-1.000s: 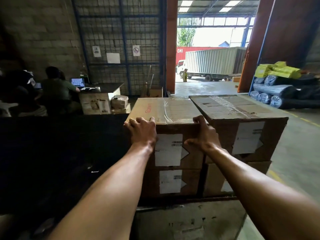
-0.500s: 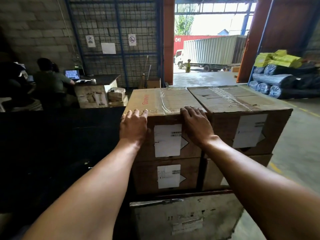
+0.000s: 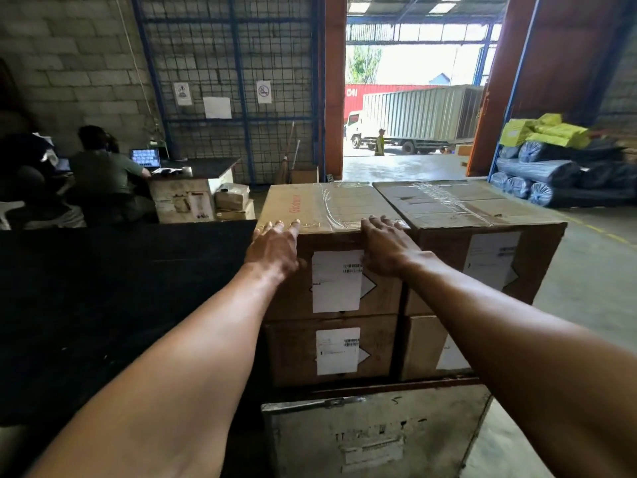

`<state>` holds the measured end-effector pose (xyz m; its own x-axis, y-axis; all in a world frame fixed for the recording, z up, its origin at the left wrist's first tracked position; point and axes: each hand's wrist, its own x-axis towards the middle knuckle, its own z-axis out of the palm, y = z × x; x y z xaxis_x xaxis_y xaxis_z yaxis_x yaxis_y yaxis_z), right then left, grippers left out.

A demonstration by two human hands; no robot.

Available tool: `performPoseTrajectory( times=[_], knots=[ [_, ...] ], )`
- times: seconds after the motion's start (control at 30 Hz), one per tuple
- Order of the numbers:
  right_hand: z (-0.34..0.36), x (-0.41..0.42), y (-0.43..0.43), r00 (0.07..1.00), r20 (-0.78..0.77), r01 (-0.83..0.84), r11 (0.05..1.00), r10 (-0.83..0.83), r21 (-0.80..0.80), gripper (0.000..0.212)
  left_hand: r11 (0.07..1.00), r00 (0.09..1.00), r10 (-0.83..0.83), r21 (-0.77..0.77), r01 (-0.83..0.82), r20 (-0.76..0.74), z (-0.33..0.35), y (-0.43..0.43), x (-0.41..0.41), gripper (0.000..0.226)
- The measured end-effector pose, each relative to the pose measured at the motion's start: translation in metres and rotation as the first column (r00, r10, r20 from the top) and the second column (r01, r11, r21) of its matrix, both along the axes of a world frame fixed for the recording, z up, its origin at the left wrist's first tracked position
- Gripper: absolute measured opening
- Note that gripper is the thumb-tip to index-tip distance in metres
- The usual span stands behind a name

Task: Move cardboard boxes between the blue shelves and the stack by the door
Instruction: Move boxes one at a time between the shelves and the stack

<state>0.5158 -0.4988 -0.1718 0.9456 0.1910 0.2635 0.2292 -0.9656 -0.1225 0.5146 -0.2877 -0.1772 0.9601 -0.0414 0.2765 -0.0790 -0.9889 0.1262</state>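
My left hand (image 3: 274, 250) and right hand (image 3: 389, 248) lie flat-fingered on the centre-frame taped cardboard box (image 3: 331, 205). It's probably stiff and heavy, so I'd grip the lower corners.

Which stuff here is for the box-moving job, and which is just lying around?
Job: brown taped cardboard box with red print, left hand and right hand on it; brown cardboard box beside it.
Lying about: grey metal crate; yellow bags; black wrapped rolls; open laptop.
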Motion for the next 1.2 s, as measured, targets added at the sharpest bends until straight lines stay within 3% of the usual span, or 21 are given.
performPoseTrajectory(
  times=[0.07,0.13,0.3,0.47,0.63,0.8,0.93,1.07,1.13,1.2],
  knots=[
    [0.014,-0.008,0.011,0.999,0.035,-0.004,0.999,0.002,0.053,0.064,0.999,0.995,-0.021,-0.022,0.023,0.095,0.010,0.011,-0.008,0.069],
    [0.025,-0.016,0.031,0.995,0.099,-0.033,0.995,0.024,0.096,0.055,0.998,0.973,-0.035,0.050,0.024,0.230,0.024,0.028,-0.019,0.056],
    [0.050,-0.020,0.106,0.980,0.169,-0.126,0.982,0.101,0.142,0.047,0.976,0.898,0.009,0.193,-0.104,0.439,0.067,0.099,-0.052,0.026],
    [0.074,-0.016,0.202,0.925,0.212,-0.351,0.924,0.316,0.151,0.038,0.909,0.861,0.187,0.249,-0.334,0.474,0.098,0.180,-0.101,0.033],
    [0.092,-0.024,0.308,0.804,0.280,-0.575,0.806,0.525,0.139,0.040,0.759,0.722,0.468,0.187,-0.624,0.509,0.116,0.248,-0.167,0.035],
    [0.107,-0.064,0.392,0.585,0.314,-0.808,0.569,0.748,0.152,0.036,0.458,0.436,0.710,0.108,-0.882,0.554,0.128,0.276,-0.251,0.037],
    [0.106,-0.122,0.428,0.324,0.287,-0.946,0.298,0.901,0.130,0.035,0.170,0.186,0.842,0.078,-0.982,0.506,0.116,0.248,-0.330,0.037],
    [0.093,-0.213,0.435,0.019,0.257,-0.994,-0.009,0.966,0.106,0.039,-0.166,-0.099,0.888,0.113,-0.980,0.450,0.101,0.183,-0.427,0.039],
    [0.090,-0.271,0.424,-0.176,0.243,-0.974,-0.205,0.954,0.101,0.040,-0.357,-0.270,0.857,0.128,-0.925,0.439,0.100,0.136,-0.480,0.040],
    [0.089,-0.315,0.420,-0.272,0.236,-0.950,-0.300,0.933,0.092,0.041,-0.471,-0.361,0.810,0.146,-0.870,0.462,0.102,0.102,-0.520,0.041]
  ],
)
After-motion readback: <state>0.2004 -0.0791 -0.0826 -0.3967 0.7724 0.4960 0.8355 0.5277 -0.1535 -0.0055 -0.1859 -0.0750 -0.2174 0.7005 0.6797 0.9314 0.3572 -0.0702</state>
